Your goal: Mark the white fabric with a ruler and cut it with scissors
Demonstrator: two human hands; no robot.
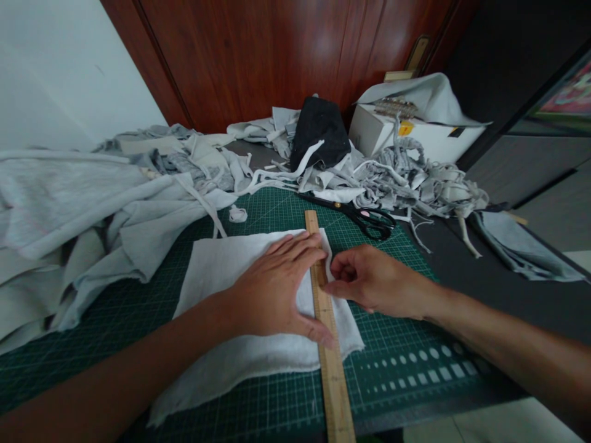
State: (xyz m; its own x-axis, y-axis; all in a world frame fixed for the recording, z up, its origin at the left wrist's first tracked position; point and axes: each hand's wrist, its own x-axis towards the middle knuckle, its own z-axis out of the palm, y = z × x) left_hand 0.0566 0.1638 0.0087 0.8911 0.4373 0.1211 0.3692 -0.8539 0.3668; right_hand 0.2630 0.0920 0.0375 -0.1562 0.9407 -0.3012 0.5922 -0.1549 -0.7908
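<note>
A piece of white cloth [240, 258] lies on a green cutting mat [392, 344], with a wooden ruler [335, 375] running lengthwise over its right part. My left hand [277, 289] rests flat with fingers spread, its fingertips and thumb pressing the ruler down on the cloth. Just right of the ruler, my right hand [373, 280] is closed, its thumb and curled fingers at the cloth's right edge, which looks slightly raised there. The fingertips of this hand are partly hidden.
Grey fabric [92, 209] is heaped on the left. Black-handled scissors [369, 218] lie beyond my right hand. Behind are tangled cloth strips [392, 178], a black cloth item [321, 132] and a white box [425, 138]. Folded grey cloth [521, 246] lies far right.
</note>
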